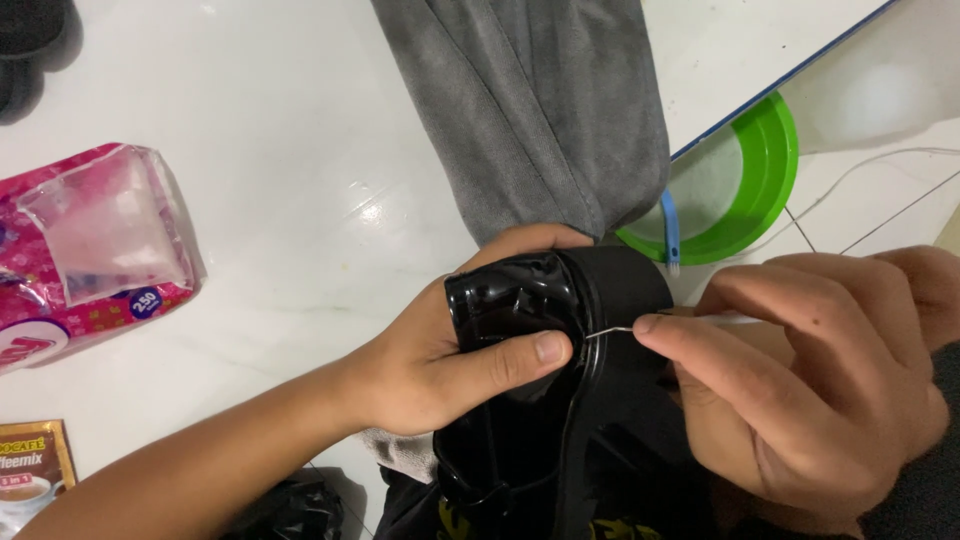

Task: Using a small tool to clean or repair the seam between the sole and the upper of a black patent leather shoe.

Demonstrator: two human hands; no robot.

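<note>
While both hands work at the shoe, every place below is given relative to it.

Shoe: black glossy shoe (520,330) with a thick black sole (625,290), low in the middle of the view, toe end up, over the person's lap.
Handling, as a judgement: the shiny upper looks smooth and slippery, creased and pliant under the thumb; the sole looks stiff and fairly heavy. The firm edge where upper meets sole seems the surest place to hold.
Left hand (430,370): wrapped around the shoe's upper from the left, thumb pressed flat on the gloss, other fingers curled behind the toe, closed firmly on it.
Right hand (810,380): just right of the shoe, fingertips pinched tight on a thin metal needle (610,332) whose tip meets the seam beside the left thumb.
Grey cloth (530,110): beyond the shoe, running to the top edge; soft, folded.
Green plastic plate (750,190): beyond the shoe to the right, half under the white board's edge.
Pink packet (90,250): well left of the shoe on the white floor (300,230).
Coffee sachet (35,475): far left, nearer than the packet, cut off by the frame.
Hidden: the shoe's heel end is out of frame; the needle's rear is inside the pinch; any thread is too thin to be sure of.
</note>
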